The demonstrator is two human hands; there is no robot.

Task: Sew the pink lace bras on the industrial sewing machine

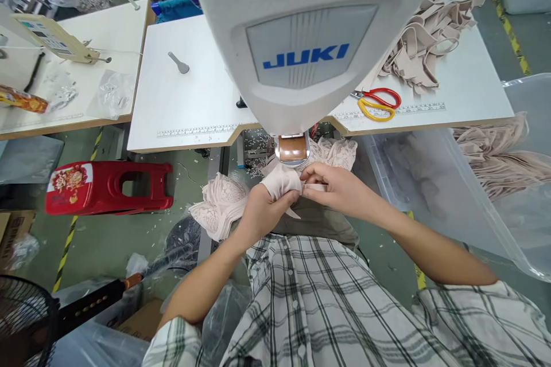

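A beige fabric piece (282, 179) sits just below the head of the white JUKI sewing machine (301, 40). My left hand (262, 209) is closed around that fabric from the left. My right hand (333, 183) pinches a thin beige strap (316, 187) against the same fabric from the right. Both hands meet under the machine's brown presser part (293, 149). A stack of beige lace pieces (219, 203) lies just left of my left hand, and more lace (338, 152) shows behind my right hand.
Red and yellow scissors (376, 102) lie on the white table (185, 103) beside a heap of beige straps (426, 40). A clear plastic bin (508, 183) holding beige fabric stands at the right. A red stool (107, 186) and a fan (26, 321) are on the left.
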